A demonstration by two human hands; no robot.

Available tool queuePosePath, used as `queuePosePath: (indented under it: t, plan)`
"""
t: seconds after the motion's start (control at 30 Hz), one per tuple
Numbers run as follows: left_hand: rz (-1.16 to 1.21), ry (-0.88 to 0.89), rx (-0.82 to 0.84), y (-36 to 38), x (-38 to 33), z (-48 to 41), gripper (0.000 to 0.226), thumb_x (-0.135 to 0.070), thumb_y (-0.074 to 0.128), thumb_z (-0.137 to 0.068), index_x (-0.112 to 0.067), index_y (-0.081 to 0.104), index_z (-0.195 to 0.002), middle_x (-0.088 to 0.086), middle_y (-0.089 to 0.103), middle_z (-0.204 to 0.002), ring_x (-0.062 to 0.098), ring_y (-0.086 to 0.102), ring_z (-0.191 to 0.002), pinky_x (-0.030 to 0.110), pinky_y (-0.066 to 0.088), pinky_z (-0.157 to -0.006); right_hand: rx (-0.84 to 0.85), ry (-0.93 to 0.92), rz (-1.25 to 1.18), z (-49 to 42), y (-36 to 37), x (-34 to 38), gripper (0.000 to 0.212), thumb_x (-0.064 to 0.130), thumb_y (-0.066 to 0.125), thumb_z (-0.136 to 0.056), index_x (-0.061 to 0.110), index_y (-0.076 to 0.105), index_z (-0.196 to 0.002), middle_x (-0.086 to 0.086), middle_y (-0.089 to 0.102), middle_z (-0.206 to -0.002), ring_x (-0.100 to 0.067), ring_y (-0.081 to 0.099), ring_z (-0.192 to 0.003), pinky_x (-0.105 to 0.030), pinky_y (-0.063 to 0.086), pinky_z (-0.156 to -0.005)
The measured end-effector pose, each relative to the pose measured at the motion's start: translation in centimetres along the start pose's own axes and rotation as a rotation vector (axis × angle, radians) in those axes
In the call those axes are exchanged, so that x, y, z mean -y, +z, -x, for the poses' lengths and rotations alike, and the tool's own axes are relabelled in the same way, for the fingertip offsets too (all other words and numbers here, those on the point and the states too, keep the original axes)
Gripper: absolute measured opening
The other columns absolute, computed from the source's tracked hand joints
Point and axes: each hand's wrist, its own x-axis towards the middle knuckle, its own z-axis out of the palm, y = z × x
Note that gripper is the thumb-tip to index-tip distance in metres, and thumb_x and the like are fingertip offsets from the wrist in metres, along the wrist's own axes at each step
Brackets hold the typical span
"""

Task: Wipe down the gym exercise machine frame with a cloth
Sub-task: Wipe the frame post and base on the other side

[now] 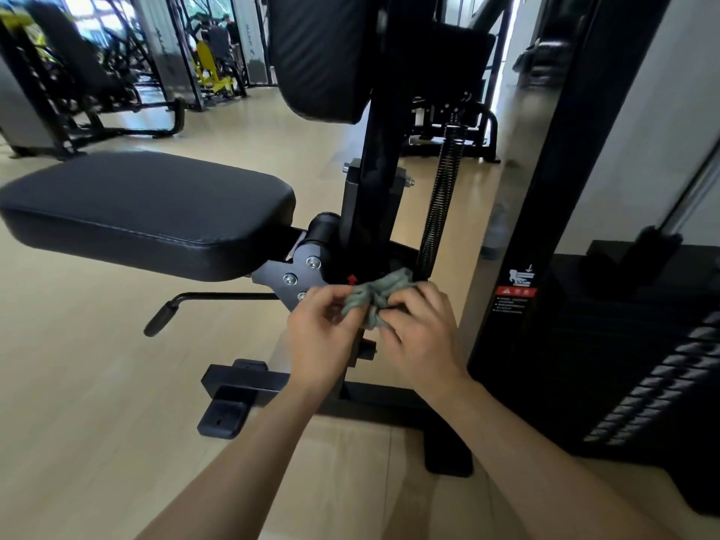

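A crumpled grey-green cloth (376,300) is bunched between both hands, just in front of the black machine frame (374,196) below the seat hinge bracket (298,276). My left hand (323,333) pinches the cloth's left side with curled fingers. My right hand (420,333) grips its right side, fingers curled into the folds. The black padded seat (148,212) reaches out to the left and the back pad (319,52) hangs above. The frame's base bar (382,403) lies on the floor beneath my hands.
A coiled spring rod (440,204) stands right of the upright. The weight stack tower (584,228) with a warning label fills the right. A seat lever (175,309) sticks out low on the left. A spray bottle (495,233) stands on the wooden floor behind. Other machines stand far left.
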Motion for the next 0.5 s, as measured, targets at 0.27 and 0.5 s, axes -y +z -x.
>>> queuePosePath:
  t: [0.27,0.5]
  plan:
    - [-0.211,-0.019,-0.031,-1.1,1.8,-0.4,0.006,-0.024,0.076,-0.086,-0.026,0.073,-0.09,-0.01,0.067,-0.087,0.005,0.064,-0.078,0.026,0.052,-0.07,0.133,0.157,-0.068,0.6,0.3,1.0,0.006,0.015,0.073,-0.08,0.014,0.079,-0.082,0.0,0.072,-0.084,-0.021,0.064,-0.075,-0.031,0.054,-0.062]
    - [-0.151,0.093,-0.355,-2.7,1.2,-2.4,0.019,0.002,0.062,-0.088,-0.015,0.062,-0.095,0.001,0.058,-0.101,0.01,0.058,-0.08,0.022,0.05,-0.07,0.079,0.03,-0.098,-2.4,1.5,3.2,0.039,0.017,0.083,-0.08,0.006,0.073,-0.117,-0.015,0.062,-0.13,-0.031,0.056,-0.111,-0.039,0.054,-0.088]
